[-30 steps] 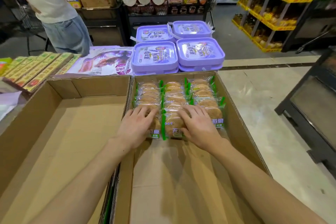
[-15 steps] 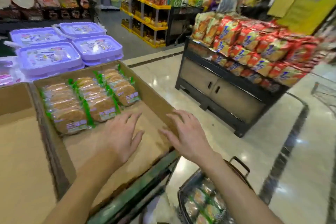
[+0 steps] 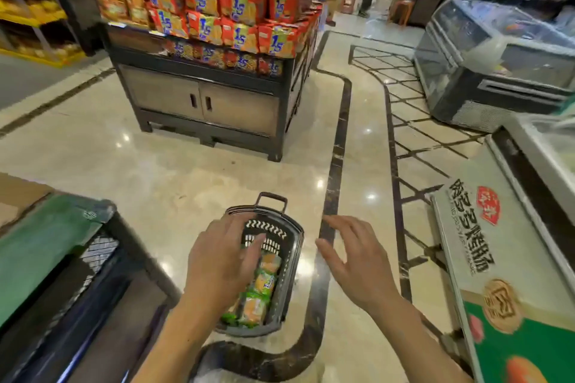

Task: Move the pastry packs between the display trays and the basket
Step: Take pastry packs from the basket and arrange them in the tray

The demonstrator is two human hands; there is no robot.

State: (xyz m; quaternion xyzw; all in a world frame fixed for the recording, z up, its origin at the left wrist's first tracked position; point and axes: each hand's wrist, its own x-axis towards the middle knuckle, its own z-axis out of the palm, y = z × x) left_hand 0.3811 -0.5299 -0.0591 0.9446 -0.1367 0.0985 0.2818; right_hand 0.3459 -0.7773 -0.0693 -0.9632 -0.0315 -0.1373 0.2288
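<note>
A dark plastic basket (image 3: 291, 261) stands on the shiny floor below me, with a handle at its far end. Several pastry packs (image 3: 263, 288) in green-edged wrappers lie inside it. My left hand (image 3: 222, 261) hangs over the basket's left side with loose fingers and holds nothing; it hides part of the packs. To the right of the basket, over the floor, my right hand (image 3: 357, 261) is spread and empty. The cardboard display trays show only as a brown corner (image 3: 18, 196) at the far left.
The green and black display stand (image 3: 53, 258) is at the lower left. A dark island shelf (image 3: 211, 71) stacked with red snack bags is ahead. Chest freezers (image 3: 497, 56) stand at the right, with a printed carton (image 3: 504, 258) near my right arm. A person sits far back.
My view has swung right, away from the cardboard tray of pastry packs, and down to the basket. Both hands left the tray and now hover over and beside the basket.
</note>
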